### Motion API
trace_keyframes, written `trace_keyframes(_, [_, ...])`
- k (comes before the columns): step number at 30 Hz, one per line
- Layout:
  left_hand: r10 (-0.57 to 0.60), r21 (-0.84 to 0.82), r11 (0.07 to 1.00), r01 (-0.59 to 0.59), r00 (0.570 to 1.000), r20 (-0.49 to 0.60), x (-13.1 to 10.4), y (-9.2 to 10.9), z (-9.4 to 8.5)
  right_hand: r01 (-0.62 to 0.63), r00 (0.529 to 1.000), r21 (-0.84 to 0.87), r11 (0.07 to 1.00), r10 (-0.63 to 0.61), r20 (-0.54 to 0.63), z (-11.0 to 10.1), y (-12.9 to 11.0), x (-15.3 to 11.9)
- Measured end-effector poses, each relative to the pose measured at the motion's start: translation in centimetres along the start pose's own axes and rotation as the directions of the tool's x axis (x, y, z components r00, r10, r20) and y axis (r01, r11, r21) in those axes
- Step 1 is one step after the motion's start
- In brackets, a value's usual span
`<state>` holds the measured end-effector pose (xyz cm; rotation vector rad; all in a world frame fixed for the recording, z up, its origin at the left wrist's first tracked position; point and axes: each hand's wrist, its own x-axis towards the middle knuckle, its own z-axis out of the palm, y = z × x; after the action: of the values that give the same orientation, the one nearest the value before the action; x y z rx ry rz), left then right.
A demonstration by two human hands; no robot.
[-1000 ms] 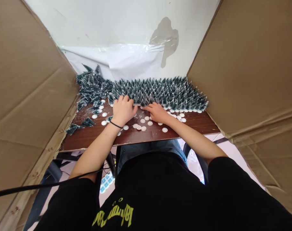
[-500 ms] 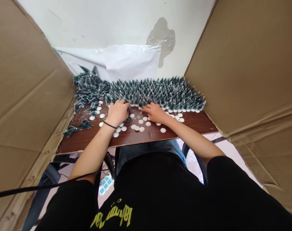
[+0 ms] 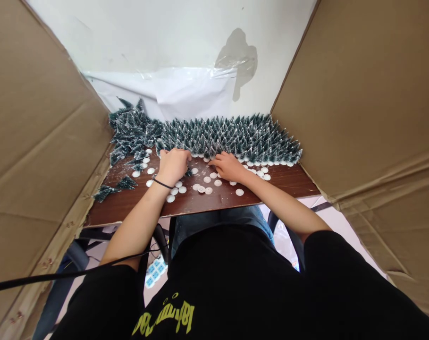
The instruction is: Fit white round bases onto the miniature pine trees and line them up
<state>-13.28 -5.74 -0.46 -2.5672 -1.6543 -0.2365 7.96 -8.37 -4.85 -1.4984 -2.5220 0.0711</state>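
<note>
My left hand (image 3: 174, 167) is closed over the brown tabletop, its knuckles close to the front of the tree rows. Dark green bristles of a miniature Christmas tree (image 3: 189, 173) show beside its fingers, mostly hidden by the hand. To the right, my right hand (image 3: 228, 166) has bent fingers drawn together low over the table, pointing left. What they hold, if anything, is hidden. Round white discs (image 3: 217, 182) lie loose around and between both hands. Behind them stand dense rows of upright snow-tipped miniature trees (image 3: 231, 134) with white bases along the front.
A heap of tipped-over miniature trees (image 3: 131, 125) fills the back left, and a few lie at the left edge (image 3: 106, 191). Brown covered panels (image 3: 370, 94) close in both sides; a white wall (image 3: 157, 38) stands behind. A black cable (image 3: 58, 275) crosses below my left arm.
My left hand has shifted very slightly, and less green shows at its fingertips. The right hand, discs and tree rows look unchanged.
</note>
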Motion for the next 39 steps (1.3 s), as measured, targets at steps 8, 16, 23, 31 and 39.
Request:
trace_keyframes(8, [0.061, -0.134, 0.986, -0.100, 0.961, -0.270, -0.2, 0.6, -0.8, 0.032, 0.999, 0.037, 0.999, -0.031, -0.034, 0.2, 0.2, 0.0])
trace_keyframes(16, [0.177, -0.235, 0.923, -0.304, 0.879, -0.443, -0.7, 2.0, 0.1, 0.161, 0.957, 0.534, 0.830, 0.001, -0.291, 0.5, 0.5, 0.2])
trace_keyframes(23, [0.163, -0.347, 0.873, -0.342, 0.876, -0.453, -0.7, 2.7, 1.0, 0.116, 0.958, 0.704, 0.701, 0.109, -0.267, 0.9, 0.8, 0.2])
trace_keyframes(31, [0.105, -0.509, 0.765, -0.394, 0.856, -0.505, 0.0, 2.9, 2.6, 0.094, 0.928, 0.603, 0.792, 0.150, -0.341, 1.1, 0.9, 0.5])
trace_keyframes(39, [0.103, -0.650, 0.611, -0.452, 0.860, -0.500, 0.4, 2.7, 3.5, 0.098, 0.923, 0.664, 0.741, 0.182, -0.340, 0.8, 1.0, 0.4])
